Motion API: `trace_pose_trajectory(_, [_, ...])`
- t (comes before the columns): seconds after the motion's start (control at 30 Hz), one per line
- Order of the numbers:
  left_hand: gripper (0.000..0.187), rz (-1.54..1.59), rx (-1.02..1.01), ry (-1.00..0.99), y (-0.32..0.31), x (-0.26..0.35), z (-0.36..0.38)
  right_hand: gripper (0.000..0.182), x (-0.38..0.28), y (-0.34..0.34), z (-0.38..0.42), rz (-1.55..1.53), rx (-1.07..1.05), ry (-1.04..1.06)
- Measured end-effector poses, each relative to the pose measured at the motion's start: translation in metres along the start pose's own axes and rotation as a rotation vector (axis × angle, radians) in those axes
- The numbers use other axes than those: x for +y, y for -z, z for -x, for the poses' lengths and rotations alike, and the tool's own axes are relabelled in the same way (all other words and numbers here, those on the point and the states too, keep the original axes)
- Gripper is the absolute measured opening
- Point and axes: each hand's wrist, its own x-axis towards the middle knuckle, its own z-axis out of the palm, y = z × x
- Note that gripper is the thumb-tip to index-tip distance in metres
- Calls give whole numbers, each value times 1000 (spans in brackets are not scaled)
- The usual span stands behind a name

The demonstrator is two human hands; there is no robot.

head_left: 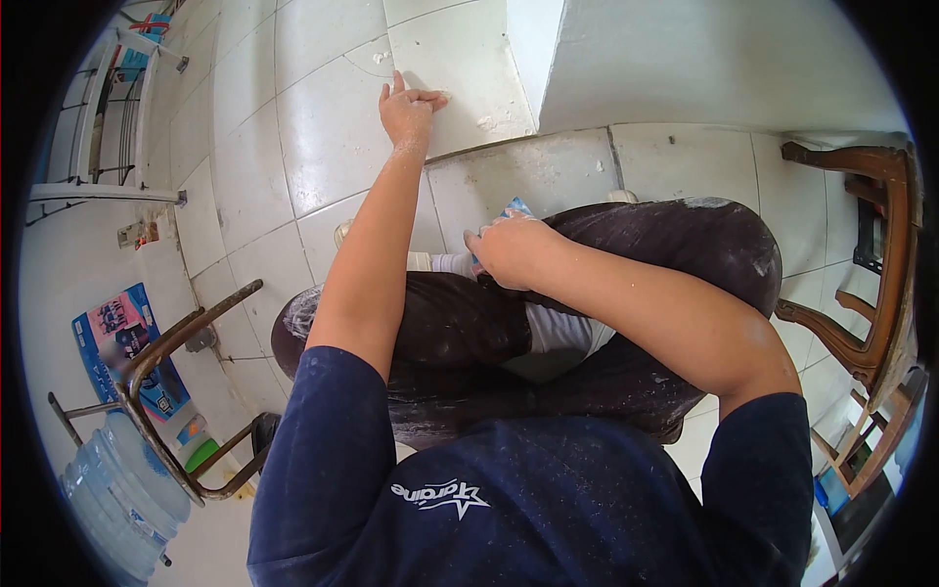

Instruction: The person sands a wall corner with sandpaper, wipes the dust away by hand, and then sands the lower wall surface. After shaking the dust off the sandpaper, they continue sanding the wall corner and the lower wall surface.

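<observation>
My left hand (409, 115) reaches forward, dusted with white, with its fingers apart. Two of its fingertips bend to the right and rest at the pale raised slab (460, 54), beside small white crumbs. Close in front of my knees, my right hand (514, 252) is closed around a flat blue-and-white piece (516, 206). One corner of that piece sticks out above the knuckles, and most of it is hidden in the palm; its kind I cannot tell. White flakes (504, 125) lie along the slab's front edge.
My dusty dark trousers (675, 249) fold beneath my arms. Carved wooden furniture (885, 264) stands at the right. On the left are a metal chair frame (147, 377), a large water bottle (127, 494), a blue box (132, 352) and a white rack (98, 191). Pale tiles (245, 137) cover the floor.
</observation>
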Motion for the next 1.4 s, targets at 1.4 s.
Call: trace_pose_trajectory(1.4, [34,-401,-304,20,3,19,-16,44,-1,6,4,67,-25,29])
